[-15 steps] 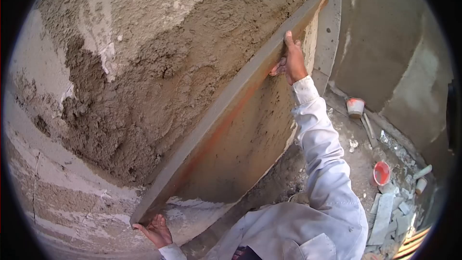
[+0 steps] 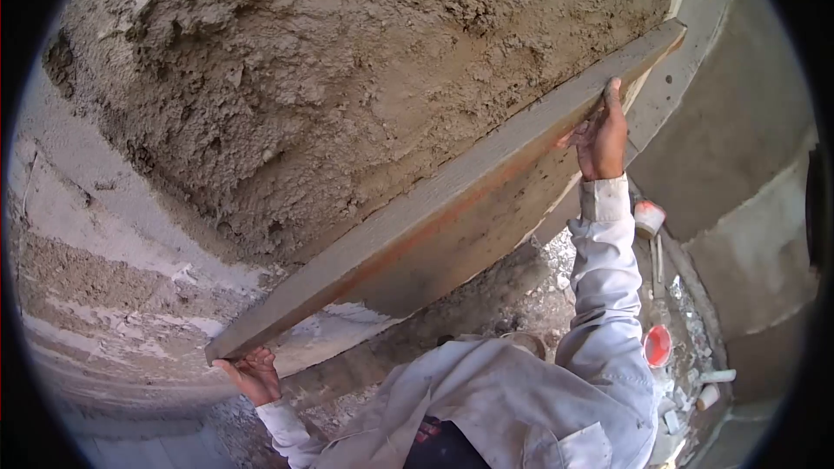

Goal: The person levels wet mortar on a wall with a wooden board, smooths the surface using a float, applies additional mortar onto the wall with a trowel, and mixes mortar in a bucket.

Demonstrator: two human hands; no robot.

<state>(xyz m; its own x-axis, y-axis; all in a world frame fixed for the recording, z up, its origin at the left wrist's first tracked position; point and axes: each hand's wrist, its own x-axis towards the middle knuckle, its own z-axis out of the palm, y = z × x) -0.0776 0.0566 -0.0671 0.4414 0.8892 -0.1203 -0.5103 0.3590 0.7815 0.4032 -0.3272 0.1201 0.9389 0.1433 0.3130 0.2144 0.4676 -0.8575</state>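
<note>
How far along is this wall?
Done: mortar covers a broad patch of wall, and the area just below the long board looks smoother. In hand: that board, left hand at its lower end, right hand near its upper. Left, apparently: levelling the rough, lumpy mortar above.

Long mortar-smeared straightedge board, slanting diagonally, against rough wet plaster
</note>
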